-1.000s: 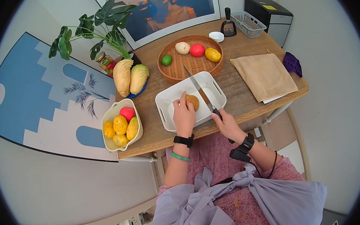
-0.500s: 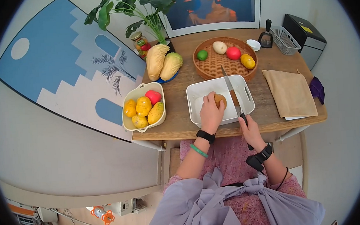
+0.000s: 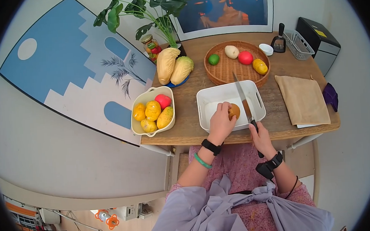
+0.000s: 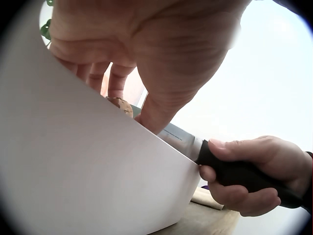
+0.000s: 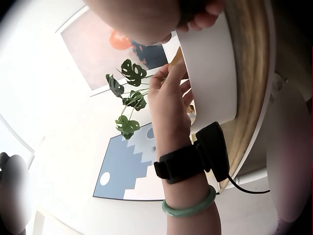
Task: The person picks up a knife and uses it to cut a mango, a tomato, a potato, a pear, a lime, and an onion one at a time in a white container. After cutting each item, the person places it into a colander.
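Observation:
In the head view, my left hand (image 3: 222, 125) reaches over the near side of a white tub (image 3: 208, 107) and holds a round brown thing (image 3: 234, 110) that looks like a potato. Its fingers curl over it from the left. My right hand (image 3: 261, 140) grips a large kitchen knife (image 3: 243, 97) by its black handle, at the tub's near right edge. The blade slants across the tub just right of the brown thing, tip toward the far side. The left wrist view shows the knife handle (image 4: 239, 174) wrapped by the right fingers; the tub wall hides most of the brown thing.
Behind the tub sits a round wicker tray (image 3: 229, 74) with several fruits or vegetables. A cream basket (image 3: 172, 116) of yellow and red produce stands left, cabbages (image 3: 168, 65) behind it. To the right lie a tan cloth (image 3: 303, 102) and a purple cloth (image 3: 330, 96).
The head view has swung, so the table appears farther right. Both hands keep their holds, and the knife stays beside the brown thing in the tub.

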`<state>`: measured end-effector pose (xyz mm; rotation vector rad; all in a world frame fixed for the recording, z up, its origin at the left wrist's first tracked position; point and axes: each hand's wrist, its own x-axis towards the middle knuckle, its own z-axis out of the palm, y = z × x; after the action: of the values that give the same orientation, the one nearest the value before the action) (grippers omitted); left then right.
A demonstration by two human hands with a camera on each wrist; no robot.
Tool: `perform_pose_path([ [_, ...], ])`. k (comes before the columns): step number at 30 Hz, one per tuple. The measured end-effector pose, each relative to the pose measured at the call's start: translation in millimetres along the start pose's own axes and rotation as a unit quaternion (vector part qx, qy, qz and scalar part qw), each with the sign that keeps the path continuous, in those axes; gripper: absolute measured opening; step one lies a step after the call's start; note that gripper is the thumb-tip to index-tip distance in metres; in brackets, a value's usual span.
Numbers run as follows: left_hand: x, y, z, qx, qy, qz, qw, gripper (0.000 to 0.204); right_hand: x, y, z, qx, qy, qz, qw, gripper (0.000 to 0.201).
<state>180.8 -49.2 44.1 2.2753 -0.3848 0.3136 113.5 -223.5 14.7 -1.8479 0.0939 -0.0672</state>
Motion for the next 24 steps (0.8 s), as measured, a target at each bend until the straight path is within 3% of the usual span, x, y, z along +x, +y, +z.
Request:
perform_pose_path([
  [3,0,1,-2,0.01,-0.01,0.015,1.0,0.035,1,3,-1,-0.021,-0.004,-0.042,0.999,0.033],
  [5,-1,1,-3,0.023,-0.005,-0.005,1.0,0.035,0,-1,-2,0.01,-0.009,0.0,1.0,0.032],
  [12,1,-3,-9,0.018,-0.009,-0.01,1.0,0.036,-2,-4,-2,0.026,-0.024,0.006,0.999,0.027],
  [14,2,-2,-13,0.005,-0.023,-0.042,0.999,0.036,-3,-4,-1,0.04,-0.014,0.004,0.999,0.031],
  [17,2,-3,-17,0.013,0.001,-0.01,1.0,0.035,-3,-3,-1,0.052,-0.015,0.011,0.998,0.031],
  [21,9,6,-43,-0.049,-0.016,-0.034,0.998,0.035,-2,-3,-2,0.057,-0.017,0.015,0.998,0.031],
  [24,19,3,-82,-0.099,0.051,-0.032,0.993,0.036,-2,-1,-2,0.071,-0.018,0.021,0.997,0.031],
])
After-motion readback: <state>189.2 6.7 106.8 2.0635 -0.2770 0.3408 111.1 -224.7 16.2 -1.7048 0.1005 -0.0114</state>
